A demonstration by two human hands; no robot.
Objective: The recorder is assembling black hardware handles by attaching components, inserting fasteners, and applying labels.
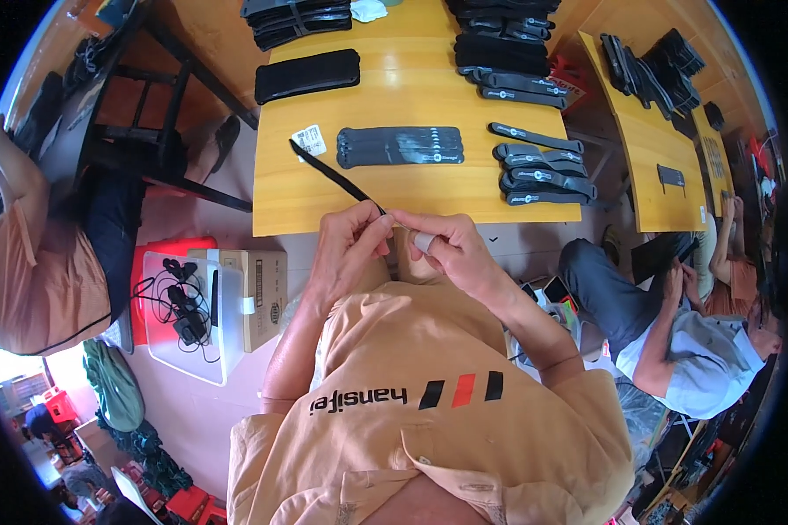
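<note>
A black strap point(337, 178) slants from the near edge of the yellow table up to the left, its far tip by a small white printed label point(309, 141). My left hand point(346, 245) pinches the strap's near end. My right hand point(453, 252) meets it there, thumb and forefinger closed at the same end, so what lies between those fingertips is mostly hidden. A pale wrap circles one finger of my right hand. Just beyond my hands lies a flat row of dark grey straps point(400, 147) side by side. To the right rest several loosely stacked grey-black straps point(543, 172).
Black bundles point(306, 76) and tied stacks point(508, 74) line the far side of the table point(385, 192). A clear plastic bin point(228, 324) with black cables stands on the floor at left beside a cardboard box point(265, 297). People sit at both sides near other tables.
</note>
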